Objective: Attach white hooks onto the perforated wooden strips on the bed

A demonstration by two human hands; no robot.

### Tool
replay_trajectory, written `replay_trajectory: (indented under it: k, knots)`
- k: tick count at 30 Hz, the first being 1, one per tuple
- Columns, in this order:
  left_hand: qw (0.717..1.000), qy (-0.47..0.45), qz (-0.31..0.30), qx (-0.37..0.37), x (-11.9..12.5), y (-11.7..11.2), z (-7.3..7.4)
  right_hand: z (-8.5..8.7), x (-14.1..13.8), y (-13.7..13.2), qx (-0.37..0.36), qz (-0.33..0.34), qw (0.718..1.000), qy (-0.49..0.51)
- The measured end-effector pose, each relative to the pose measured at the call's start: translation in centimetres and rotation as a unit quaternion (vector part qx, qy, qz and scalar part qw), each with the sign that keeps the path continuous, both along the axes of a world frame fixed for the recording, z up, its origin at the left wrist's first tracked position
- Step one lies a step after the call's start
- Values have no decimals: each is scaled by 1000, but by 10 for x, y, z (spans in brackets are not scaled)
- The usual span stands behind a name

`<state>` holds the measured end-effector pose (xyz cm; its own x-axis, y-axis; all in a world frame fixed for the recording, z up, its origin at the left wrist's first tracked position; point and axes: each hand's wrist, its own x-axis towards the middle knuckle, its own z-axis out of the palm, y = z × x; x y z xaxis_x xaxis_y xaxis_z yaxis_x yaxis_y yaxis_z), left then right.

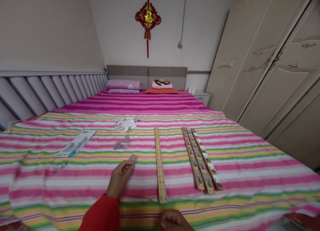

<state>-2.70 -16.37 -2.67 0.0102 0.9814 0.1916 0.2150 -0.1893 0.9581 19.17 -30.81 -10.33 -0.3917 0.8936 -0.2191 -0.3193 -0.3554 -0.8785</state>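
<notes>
My left hand (119, 179), in a red sleeve, pinches a small clear plastic bag (134, 158) above the striped sheet; what is inside the bag is too small to tell. My right hand (175, 221) is at the bottom edge with its fingers curled, and I cannot make out anything in it. Between and beyond the hands lies a bare wooden strip (159, 166) with a row of small holes. More small clear bags (122, 144) with tiny pieces lie just past my left hand.
At right, three wooden strips (198, 157) lie side by side, carrying metal pieces and white oval parts. A pile of white items (126, 124), a flat blister package (76, 144) and thin wire loops (60, 166) lie left. A railing (50, 91) borders the bed.
</notes>
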Motion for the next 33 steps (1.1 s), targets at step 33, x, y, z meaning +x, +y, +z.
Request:
replay_trajectory:
  k: [33]
  knots:
    - [980,-63,-95,-166,70,-83,-20,63,33,60,99,-217,968,-77]
